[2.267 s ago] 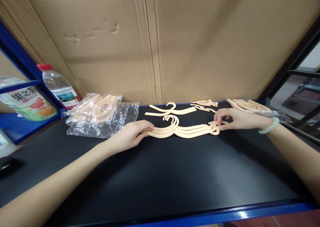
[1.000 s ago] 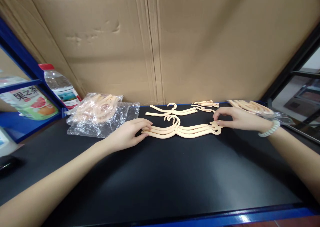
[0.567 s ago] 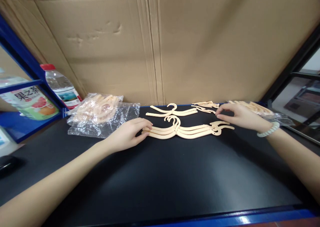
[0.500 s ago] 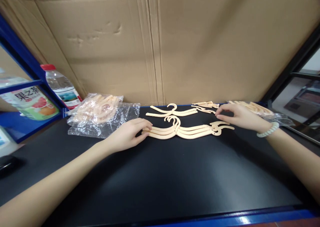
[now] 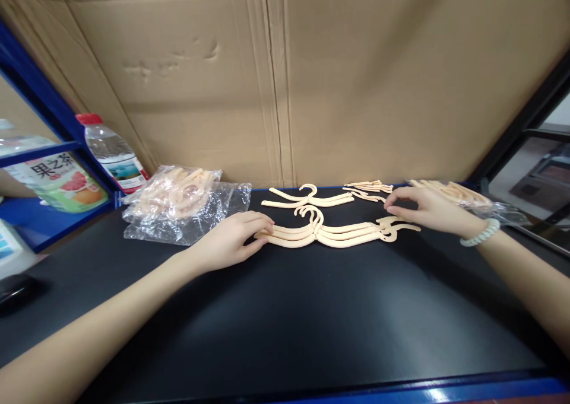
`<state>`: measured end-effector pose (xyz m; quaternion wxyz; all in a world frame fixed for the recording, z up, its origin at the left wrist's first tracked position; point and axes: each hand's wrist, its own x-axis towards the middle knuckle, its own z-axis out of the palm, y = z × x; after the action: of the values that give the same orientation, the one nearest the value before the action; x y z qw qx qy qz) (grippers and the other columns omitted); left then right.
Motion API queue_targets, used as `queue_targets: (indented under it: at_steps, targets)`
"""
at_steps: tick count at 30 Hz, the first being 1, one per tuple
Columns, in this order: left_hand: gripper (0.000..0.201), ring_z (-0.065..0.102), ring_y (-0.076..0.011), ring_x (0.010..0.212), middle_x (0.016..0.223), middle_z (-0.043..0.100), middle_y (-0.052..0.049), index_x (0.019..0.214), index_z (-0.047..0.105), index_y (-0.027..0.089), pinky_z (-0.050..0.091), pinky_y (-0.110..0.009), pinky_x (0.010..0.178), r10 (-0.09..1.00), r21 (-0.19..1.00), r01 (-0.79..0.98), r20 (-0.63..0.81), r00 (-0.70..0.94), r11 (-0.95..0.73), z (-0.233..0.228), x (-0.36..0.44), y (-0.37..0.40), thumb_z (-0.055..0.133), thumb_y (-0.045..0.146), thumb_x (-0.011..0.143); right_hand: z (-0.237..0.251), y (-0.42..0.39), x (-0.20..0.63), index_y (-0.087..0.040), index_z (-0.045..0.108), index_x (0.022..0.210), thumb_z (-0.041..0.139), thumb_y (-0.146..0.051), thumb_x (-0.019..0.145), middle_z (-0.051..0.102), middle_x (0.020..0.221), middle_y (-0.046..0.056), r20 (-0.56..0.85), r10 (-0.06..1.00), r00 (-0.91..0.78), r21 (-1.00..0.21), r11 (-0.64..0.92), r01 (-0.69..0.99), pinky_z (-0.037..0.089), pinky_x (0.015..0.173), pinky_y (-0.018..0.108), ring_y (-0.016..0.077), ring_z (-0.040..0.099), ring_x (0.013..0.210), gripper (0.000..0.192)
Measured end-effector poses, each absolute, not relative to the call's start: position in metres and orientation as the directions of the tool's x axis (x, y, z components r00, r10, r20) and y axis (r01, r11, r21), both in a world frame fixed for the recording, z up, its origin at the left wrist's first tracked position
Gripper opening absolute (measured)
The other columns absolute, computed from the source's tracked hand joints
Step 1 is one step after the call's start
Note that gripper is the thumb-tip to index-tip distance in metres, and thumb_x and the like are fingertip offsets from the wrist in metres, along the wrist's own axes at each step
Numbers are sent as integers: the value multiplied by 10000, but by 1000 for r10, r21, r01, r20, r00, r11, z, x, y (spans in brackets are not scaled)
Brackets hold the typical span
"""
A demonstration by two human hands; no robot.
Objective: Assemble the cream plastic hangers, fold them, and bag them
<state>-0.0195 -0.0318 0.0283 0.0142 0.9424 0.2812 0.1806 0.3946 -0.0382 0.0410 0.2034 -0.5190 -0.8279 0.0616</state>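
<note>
Several pale peach plastic clothes hangers [image 5: 350, 236] lie side by side, nested, on the black tabletop [image 5: 312, 321]. At their left ends, my left hand [image 5: 236, 236] closes thumb and fingers around the arm tips. Just beyond this group lies another hanger set [image 5: 307, 200] with its hook pointing away. Flat hooked pieces [image 5: 390, 229] touch the right ends of the nearer group. Above and behind them, my right hand [image 5: 421, 208] is curled with thumb and fingertips together; whatever is between them is too small to make out. Thin peach strips [image 5: 369, 186] lie just left of its fingertips.
A clear bag of peach parts [image 5: 178, 199] lies at back left, and another bag [image 5: 454, 191] at back right. A red-capped water bottle [image 5: 118, 158] stands by the blue frame [image 5: 31, 78]. Cardboard [image 5: 365, 83] walls off the back.
The whole view has shifted very slightly. Both hands and the hangers stay in nearly the same places relative to each other.
</note>
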Motion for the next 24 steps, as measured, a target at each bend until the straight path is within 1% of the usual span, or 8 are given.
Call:
queue_targets:
  at_steps: [5,10,19,24]
  targets:
    - [195,629,-207,1011,1103,666,-78,1017,643,199,503,-365,913,526,127,516,338,781,-847,28,-20,-32,464,230,947,39,-38,396,-214,634,854,477,-579,853,689,846,66,243,895,-373,-330,438,836,452,646,335,211,607,709,398]
    - [177,633,-207,995,1094,668,-78,1027,626,192,504,-365,906,533,128,523,334,777,-843,27,-20,-32,473,212,939,38,-38,395,-214,629,846,483,-559,857,681,813,49,207,902,-379,-341,430,836,439,612,312,188,589,668,375]
    - [188,639,-209,976,1077,675,-78,1033,624,187,510,-362,896,534,119,528,340,774,-841,27,-21,-31,465,216,937,38,-36,397,-210,638,831,475,-596,846,687,813,61,214,904,-370,-347,424,837,441,612,318,202,598,688,419]
    - [186,634,-214,991,1075,673,-73,1066,602,195,508,-361,896,556,118,550,320,767,-827,25,-22,-30,474,218,933,37,-36,396,-208,640,814,472,-598,847,689,809,63,221,904,-366,-357,425,832,449,622,326,206,605,693,426]
